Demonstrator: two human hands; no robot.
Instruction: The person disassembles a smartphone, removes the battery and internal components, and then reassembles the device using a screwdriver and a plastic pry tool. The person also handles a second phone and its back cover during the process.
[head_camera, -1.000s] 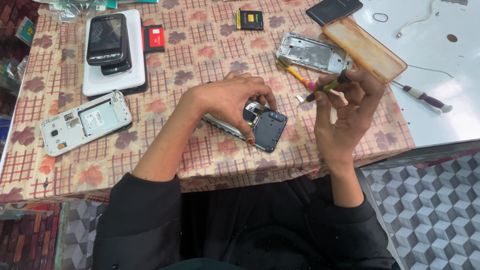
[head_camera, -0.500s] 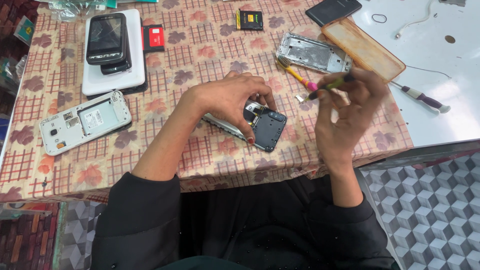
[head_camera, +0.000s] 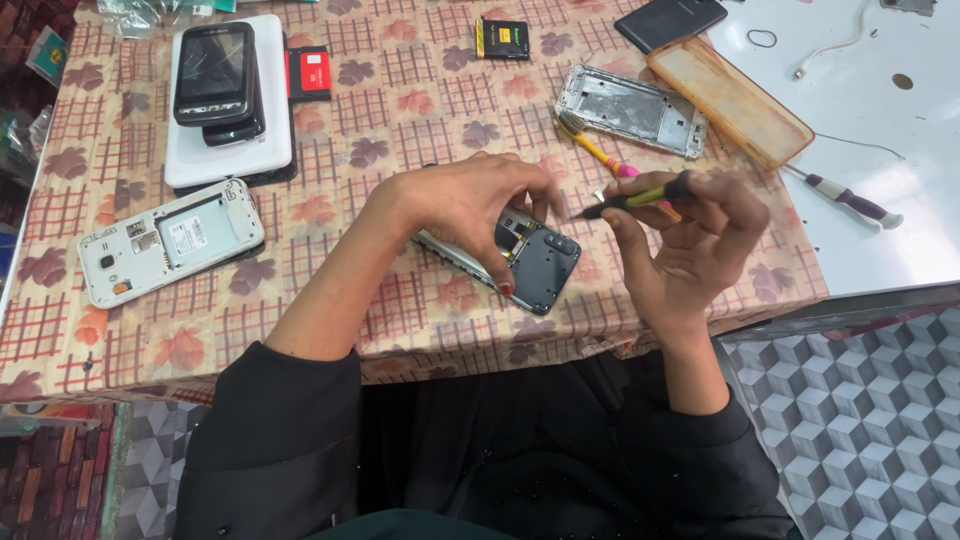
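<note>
Left hand (head_camera: 465, 205) fingers clamp the opened dark phone (head_camera: 520, 258) flat on the surface (head_camera: 400, 120) near its front edge — back exposed. Right hand (head_camera: 690, 240) fingers pinch a yellow-black screwdriver (head_camera: 635, 198), tip pointing left just above the phone's top end.

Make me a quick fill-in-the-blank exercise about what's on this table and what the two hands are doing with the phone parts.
1. The left hand steadies a dark opened phone on the ____ tablecloth.
2. The right hand holds a yellow-handled ____.
3. The two dark phones at upper left are stacked on a ____ tablet.
4. The red battery lies just to the ____ of that tablet.

Missing words: checked; screwdriver; white; right
</note>
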